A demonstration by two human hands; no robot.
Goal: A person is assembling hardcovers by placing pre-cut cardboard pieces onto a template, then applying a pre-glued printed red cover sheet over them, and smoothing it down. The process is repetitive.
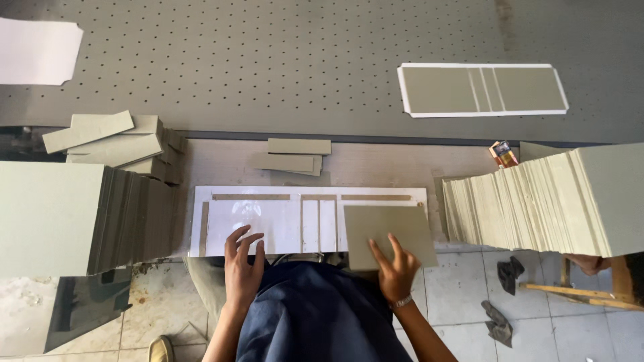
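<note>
From the head view, your right hand lies open, fingers spread flat on the near edge of a grey board panel. The panel rests on the right end of the white glossy sheet, at the near edge of the workbench. Your left hand is open too, fingertips pressing the sheet's near-left part and gripping nothing.

The panel sits slightly skewed and overhangs the near edge of the sheet, so a push from your right fingers could slide it out of line with the brown strips along the sheet's far side. If your left hand lifts, the sheet itself may shift.

The tilted stack of pale boards at the bench's right end leans toward the sheet, and a knock could spill it. A darker grey stack stands at the left end, with narrow grey strips piled at the far-left corner. Two small grey pieces lie at the far edge. On the perforated table beyond, a finished white-bordered grey cover lies right, and a white sheet far left.
</note>
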